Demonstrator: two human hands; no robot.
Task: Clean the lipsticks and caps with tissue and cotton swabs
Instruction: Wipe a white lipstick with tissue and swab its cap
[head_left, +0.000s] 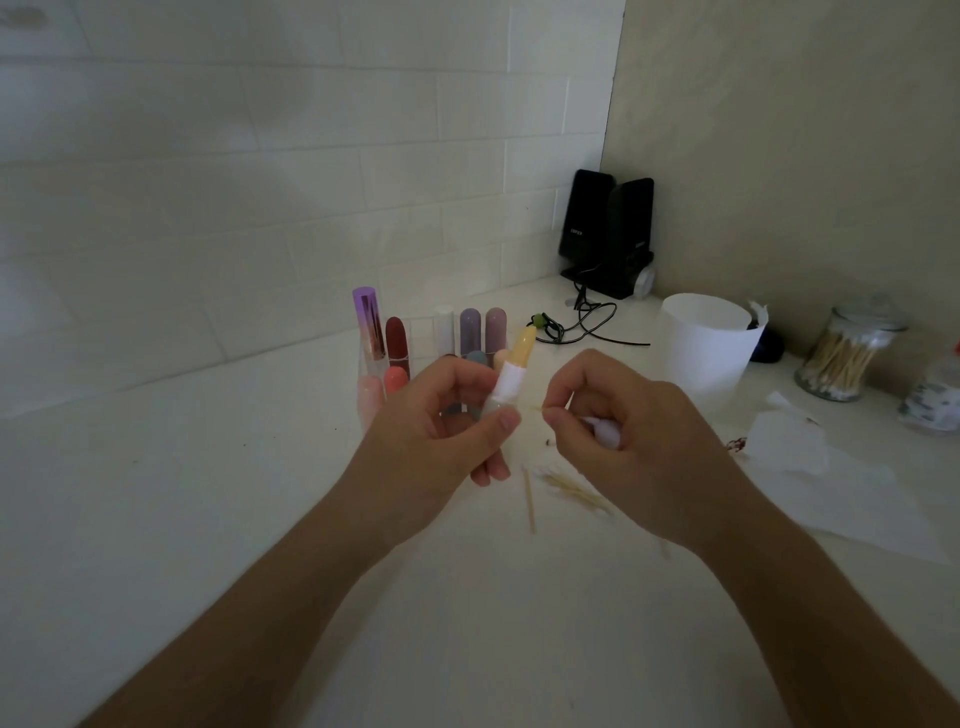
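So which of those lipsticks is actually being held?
The yellow lipstick, gripped in the left hand; the other lipsticks stand on the counter behind it.

One head cam only, wide-angle, looking fwd and down over the counter (156, 519) toward a tiled wall corner. Sits close: both forearms enter from bottom edge, meeting mid-frame.

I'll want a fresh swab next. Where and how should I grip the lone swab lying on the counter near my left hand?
Pinch the lone swab at mid-shaft, fingers coming straight down onto its two long sides. It lies flat on the counter, apart from the swab heap to its right, so the middle is free and the cotton tip likely stays clean.
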